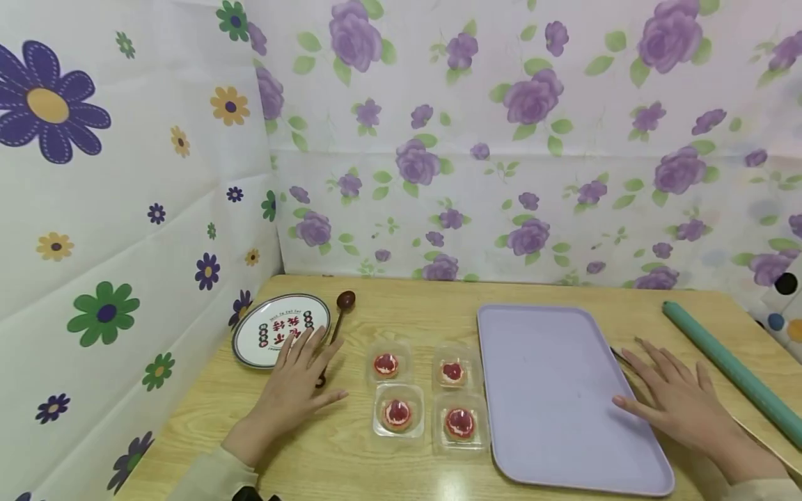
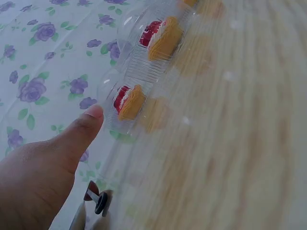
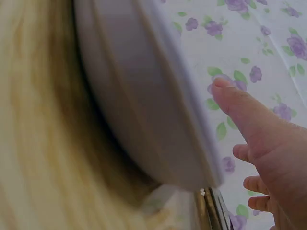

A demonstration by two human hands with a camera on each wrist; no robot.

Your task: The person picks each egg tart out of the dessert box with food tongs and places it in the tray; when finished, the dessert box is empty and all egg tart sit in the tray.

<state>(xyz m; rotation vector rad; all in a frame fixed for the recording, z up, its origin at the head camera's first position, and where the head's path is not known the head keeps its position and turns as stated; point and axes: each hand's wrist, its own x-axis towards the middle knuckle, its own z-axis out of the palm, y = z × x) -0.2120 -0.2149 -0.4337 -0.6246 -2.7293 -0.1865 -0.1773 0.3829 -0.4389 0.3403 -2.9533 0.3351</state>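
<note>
My left hand is spread with its fingers straight, over the right edge of an oval white plate printed with red characters. Beneath its fingers runs the thin handle of a dark brown spoon, partly hidden. To its right sit several small fruit tarts with red tops, each in a clear plastic box. My right hand is also spread, its thumb overlapping the right side of a lilac tray. A slim metal utensil lies beside the tray, mostly hidden by that hand. Neither hand holds anything.
A long teal roll lies slantwise at the table's right side. Floral cloth hangs behind the wooden table, with another flowered cloth along the left. A white object with dots stands at the right edge.
</note>
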